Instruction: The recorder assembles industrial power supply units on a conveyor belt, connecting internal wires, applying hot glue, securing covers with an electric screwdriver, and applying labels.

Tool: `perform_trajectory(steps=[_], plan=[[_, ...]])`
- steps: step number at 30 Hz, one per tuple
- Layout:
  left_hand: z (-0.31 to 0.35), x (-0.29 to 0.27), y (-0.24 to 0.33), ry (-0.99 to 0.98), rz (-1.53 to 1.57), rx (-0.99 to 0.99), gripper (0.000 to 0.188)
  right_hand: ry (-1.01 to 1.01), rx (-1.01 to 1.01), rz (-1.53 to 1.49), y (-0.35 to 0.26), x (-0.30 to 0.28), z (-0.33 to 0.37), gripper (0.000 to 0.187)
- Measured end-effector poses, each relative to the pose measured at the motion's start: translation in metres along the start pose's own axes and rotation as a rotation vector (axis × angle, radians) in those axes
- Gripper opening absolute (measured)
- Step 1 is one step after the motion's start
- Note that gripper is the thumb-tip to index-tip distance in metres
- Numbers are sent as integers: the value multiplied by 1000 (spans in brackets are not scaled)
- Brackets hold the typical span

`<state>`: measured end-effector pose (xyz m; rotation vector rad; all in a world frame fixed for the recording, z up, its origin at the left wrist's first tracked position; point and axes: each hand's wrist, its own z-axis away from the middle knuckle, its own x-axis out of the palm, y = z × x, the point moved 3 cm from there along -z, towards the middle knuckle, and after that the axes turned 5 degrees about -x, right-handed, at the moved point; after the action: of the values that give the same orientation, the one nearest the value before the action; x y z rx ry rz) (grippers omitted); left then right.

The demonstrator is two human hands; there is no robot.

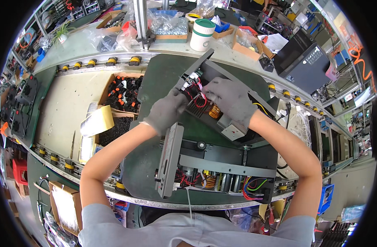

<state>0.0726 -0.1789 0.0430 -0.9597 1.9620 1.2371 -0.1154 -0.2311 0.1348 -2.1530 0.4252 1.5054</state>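
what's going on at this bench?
A person in grey gloves works on an open electronics chassis on a green mat. The left hand and right hand meet at the red wires by a copper coil. Whether either hand grips a wire cannot be told. A second open chassis lies nearer the person. Boxes of small parts sit to the left, and a white cup stands behind.

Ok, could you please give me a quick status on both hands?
Left hand and right hand gloved, on red wires. Chassis open. Nothing blocking.
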Motion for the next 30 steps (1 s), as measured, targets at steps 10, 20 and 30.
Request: perform_trajectory(steps=[10,20,30], plan=[[-37,-15,37,-9,172,152,19,102,351,-707,6,1,-1,24],[-37,0,35,-22,748,-181,21,88,408,-779,14,-1,2,27],[-39,1,33,-53,701,-223,20,90,375,-755,14,0,3,25]])
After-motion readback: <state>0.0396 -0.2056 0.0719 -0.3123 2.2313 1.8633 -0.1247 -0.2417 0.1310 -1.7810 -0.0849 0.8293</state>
